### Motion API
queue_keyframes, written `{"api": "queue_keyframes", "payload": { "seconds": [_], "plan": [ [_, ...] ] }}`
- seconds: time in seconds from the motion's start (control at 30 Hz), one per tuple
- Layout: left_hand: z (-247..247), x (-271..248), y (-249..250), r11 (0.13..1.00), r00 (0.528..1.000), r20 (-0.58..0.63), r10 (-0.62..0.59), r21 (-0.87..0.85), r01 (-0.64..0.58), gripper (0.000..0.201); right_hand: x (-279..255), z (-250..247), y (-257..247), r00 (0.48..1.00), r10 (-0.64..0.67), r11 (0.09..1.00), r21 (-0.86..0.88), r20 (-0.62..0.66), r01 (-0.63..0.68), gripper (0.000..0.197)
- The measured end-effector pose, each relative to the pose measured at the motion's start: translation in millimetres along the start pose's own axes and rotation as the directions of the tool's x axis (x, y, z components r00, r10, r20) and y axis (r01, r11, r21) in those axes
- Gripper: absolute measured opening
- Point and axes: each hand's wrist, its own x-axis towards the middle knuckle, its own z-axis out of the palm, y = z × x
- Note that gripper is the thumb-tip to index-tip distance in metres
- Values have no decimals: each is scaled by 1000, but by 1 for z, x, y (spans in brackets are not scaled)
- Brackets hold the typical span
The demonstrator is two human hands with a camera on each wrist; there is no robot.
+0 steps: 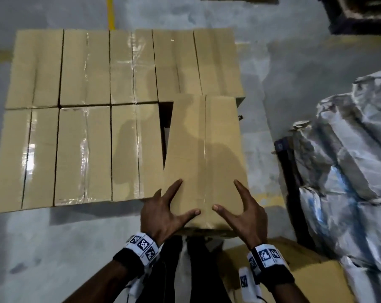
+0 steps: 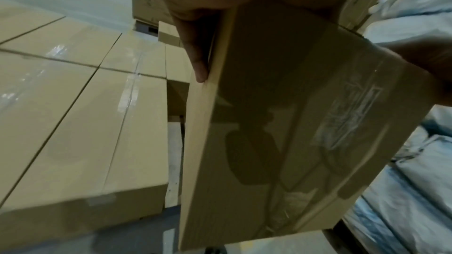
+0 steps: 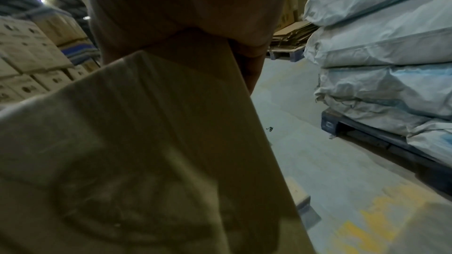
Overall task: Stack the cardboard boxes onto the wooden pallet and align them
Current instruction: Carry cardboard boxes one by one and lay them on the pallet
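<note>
A taped cardboard box [image 1: 204,154] is held between my hands at the near right corner of a layer of boxes [image 1: 84,149]. It sits skewed, with a wedge-shaped gap on its left, and its near end juts toward me. My left hand [image 1: 163,211] lies on its left near corner and my right hand [image 1: 244,213] on its right near corner. Both thumbs rest on top, and the fingers are straight along the edges. In the left wrist view a straight finger [image 2: 195,51] presses the box [image 2: 281,123] side, and pale pallet wood [image 2: 175,161] shows in the gap.
Grey-white sacks [image 1: 349,160] on a dark blue pallet [image 3: 354,128] stand close on the right. Another cardboard box [image 1: 305,270] lies by my feet at the lower right. Bare concrete floor runs along the near and left sides of the stack. A dark pallet [image 1: 360,16] sits far right.
</note>
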Motion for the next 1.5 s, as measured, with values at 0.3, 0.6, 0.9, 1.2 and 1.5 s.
{"api": "queue_keyframes", "payload": {
  "seconds": [0.3, 0.6, 0.9, 1.2, 1.5],
  "plan": [
    [123, 94, -58, 982, 986, -13, -168, -95, 166, 94, 116, 91, 99, 989, -83, 996, -13, 123, 85, 101],
    [201, 140, -101, 955, 962, 18, -273, -116, 273, 108, 175, 173, 172, 956, -263, 947, -154, 132, 282, 99],
    [233, 152, -129, 962, 956, 124, -265, -38, 271, 110, 172, 198, 203, 955, -156, 986, -16, 253, 166, 101],
    [253, 113, -149, 980, 984, 136, -119, 177, 94, 105, 184, 210, 248, 852, -54, 947, -245, 520, 209, 137],
    [256, 133, -172, 894, 990, 84, -112, 444, 63, 151, 184, 205, 230, 815, 1, 844, -437, 580, 310, 142]
  ]
}}
